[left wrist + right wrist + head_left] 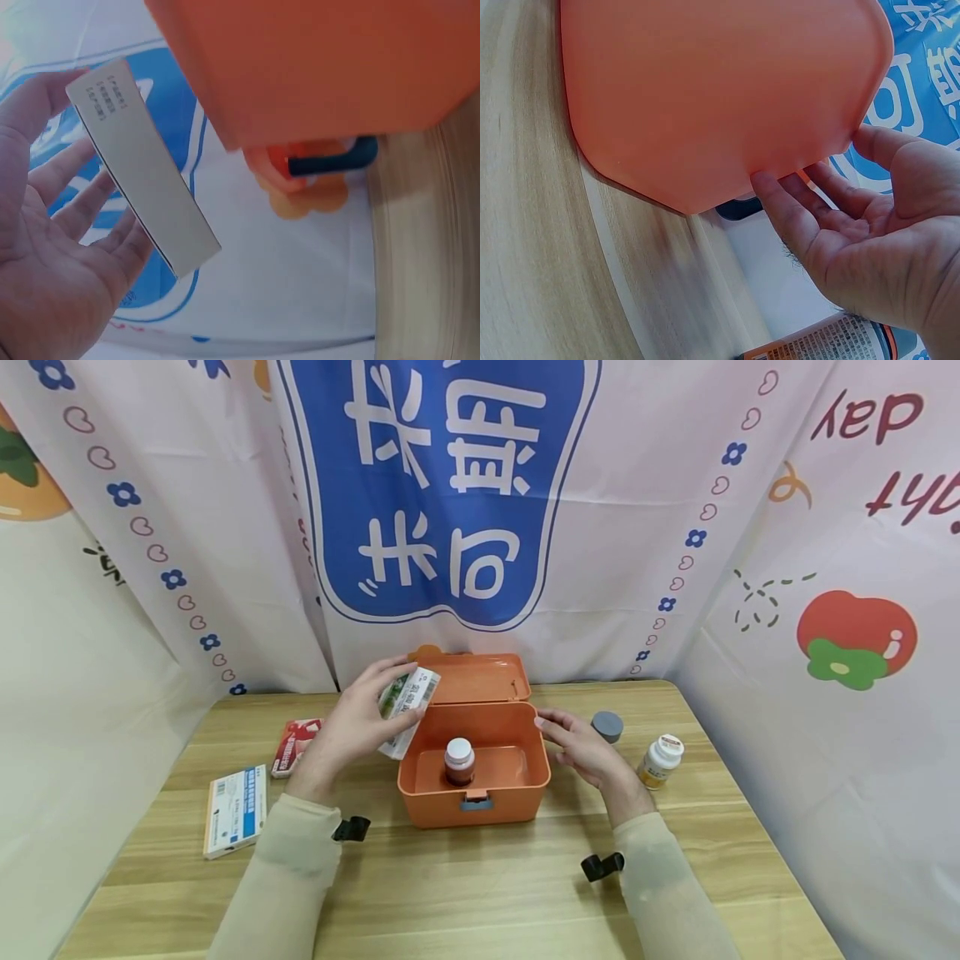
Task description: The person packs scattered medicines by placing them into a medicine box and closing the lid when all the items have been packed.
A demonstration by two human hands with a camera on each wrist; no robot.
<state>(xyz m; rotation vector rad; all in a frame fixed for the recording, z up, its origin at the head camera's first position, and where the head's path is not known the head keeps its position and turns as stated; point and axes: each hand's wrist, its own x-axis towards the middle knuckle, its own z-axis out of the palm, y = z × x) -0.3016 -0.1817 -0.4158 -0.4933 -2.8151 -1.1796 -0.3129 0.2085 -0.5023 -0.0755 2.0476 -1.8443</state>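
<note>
My left hand point(365, 714) grips a white medicine box point(409, 714) with a green picture, tilted over the left rim of an orange storage box point(471, 808). In the left wrist view the medicine box's narrow side point(146, 169) faces the camera, between thumb and fingers. The orange box's lid point(480, 677) is swung back. Inside stands a brown pill bottle point(460, 762) with a white cap. With extended fingers, my right hand point(588, 747) touches the orange box's right side; the right wrist view shows its fingertips point(765, 184) against the orange wall point(720, 97).
On the left of the wooden table point(480, 893) lie a red medicine box point(292, 743), partly behind the left arm, and a blue-and-white one point(237, 810). To the right stand a grey-capped container point(607, 727) and a white pill bottle point(662, 760). A printed cloth point(600, 610) hangs behind.
</note>
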